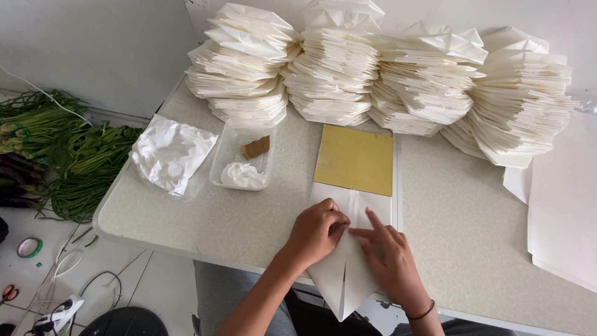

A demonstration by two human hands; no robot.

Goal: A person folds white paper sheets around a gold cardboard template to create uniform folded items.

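Observation:
A sheet of paper, gold on its upper square (354,158) and white where folded (345,274), lies on the pale table (472,236). Its lower part is folded into a point that hangs over the table's near edge. My left hand (317,231) presses on the white folds near the centre crease, fingers curled. Just to its right, my right hand (388,258) lies flat on the paper, its index finger stretched along the crease. Both hands touch the same sheet.
Several tall stacks of folded white paper (385,74) line the back of the table. A clear plastic tray (244,163) holds white paste and a brown piece. A crumpled white bag (169,152) lies to its left. Flat white sheets (563,205) lie at the right. Green stalks (74,162) lie on the floor.

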